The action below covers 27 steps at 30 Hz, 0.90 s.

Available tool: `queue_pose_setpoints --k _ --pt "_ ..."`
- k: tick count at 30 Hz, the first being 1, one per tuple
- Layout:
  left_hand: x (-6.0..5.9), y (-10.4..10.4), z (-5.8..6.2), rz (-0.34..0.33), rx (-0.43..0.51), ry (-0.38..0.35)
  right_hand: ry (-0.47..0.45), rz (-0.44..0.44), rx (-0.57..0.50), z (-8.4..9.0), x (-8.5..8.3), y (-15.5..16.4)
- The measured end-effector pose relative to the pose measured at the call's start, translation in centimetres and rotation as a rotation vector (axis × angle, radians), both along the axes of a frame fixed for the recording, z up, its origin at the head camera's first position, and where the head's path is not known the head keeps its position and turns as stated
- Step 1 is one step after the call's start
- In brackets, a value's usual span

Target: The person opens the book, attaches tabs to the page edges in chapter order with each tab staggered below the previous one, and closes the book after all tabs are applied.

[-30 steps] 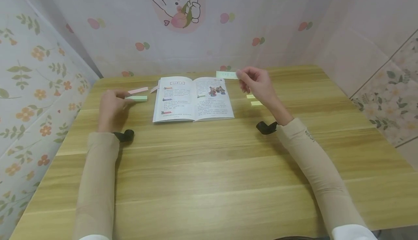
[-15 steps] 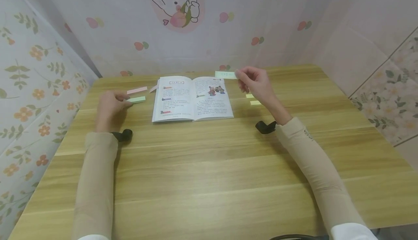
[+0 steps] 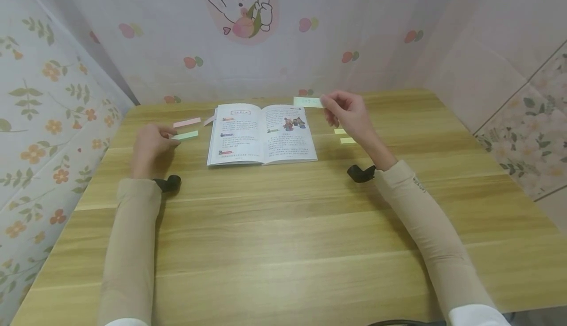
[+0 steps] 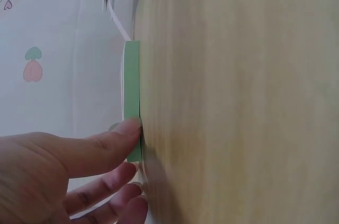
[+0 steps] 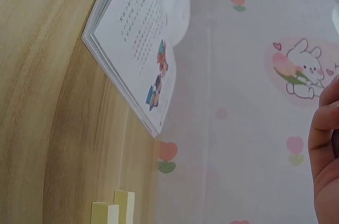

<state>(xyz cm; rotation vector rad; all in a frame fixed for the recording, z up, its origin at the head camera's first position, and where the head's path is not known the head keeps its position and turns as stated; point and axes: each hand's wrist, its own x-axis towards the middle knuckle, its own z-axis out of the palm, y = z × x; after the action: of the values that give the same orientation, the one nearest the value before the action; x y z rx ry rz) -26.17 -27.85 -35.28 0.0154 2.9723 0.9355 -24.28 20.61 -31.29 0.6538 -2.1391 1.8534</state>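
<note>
In the head view, my left hand (image 3: 151, 147) pinches the near end of a green sticky-note pad (image 3: 186, 135) at the table's left. The left wrist view shows its thumb (image 4: 108, 150) lying across the pad, with the other fingers curled on the far side. My right hand (image 3: 350, 114) pinches a pale green sticky note (image 3: 306, 102) with handwriting by its right end, up near the top right corner of an open book (image 3: 239, 139). In the right wrist view only part of that hand (image 5: 327, 155) shows at the right edge.
A pink sticky-note pad (image 3: 187, 122) lies just beyond the green one. A pink tab (image 3: 209, 120) sticks out from the book's left side. Two yellow pads (image 3: 347, 141) lie right of the book, partly behind my right hand. A printed curtain (image 3: 283, 35) hangs behind the table (image 3: 274, 237).
The green pad has turned slightly, its free end now angled up and away, and my left hand has shifted a little left. My right hand still holds its note in about the same place.
</note>
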Motion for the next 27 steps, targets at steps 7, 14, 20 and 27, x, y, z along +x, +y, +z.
queue_pose_setpoints --k 7,14,20,27 --pt "0.6 0.0 0.1 -0.015 0.015 -0.023 -0.016 -0.008 0.003 0.1 0.0 0.2" --pt "1.2 0.3 1.2 -0.010 0.043 0.037 -0.017 -0.008 -0.023 0.3 -0.4 0.2" --pt "0.2 1.3 3.1 -0.033 -0.016 0.053 -0.010 -0.006 -0.024 0.5 -0.8 0.3" --pt "-0.2 3.8 3.8 -0.055 0.020 0.208 -0.003 -0.007 -0.057 0.4 -1.5 0.5"
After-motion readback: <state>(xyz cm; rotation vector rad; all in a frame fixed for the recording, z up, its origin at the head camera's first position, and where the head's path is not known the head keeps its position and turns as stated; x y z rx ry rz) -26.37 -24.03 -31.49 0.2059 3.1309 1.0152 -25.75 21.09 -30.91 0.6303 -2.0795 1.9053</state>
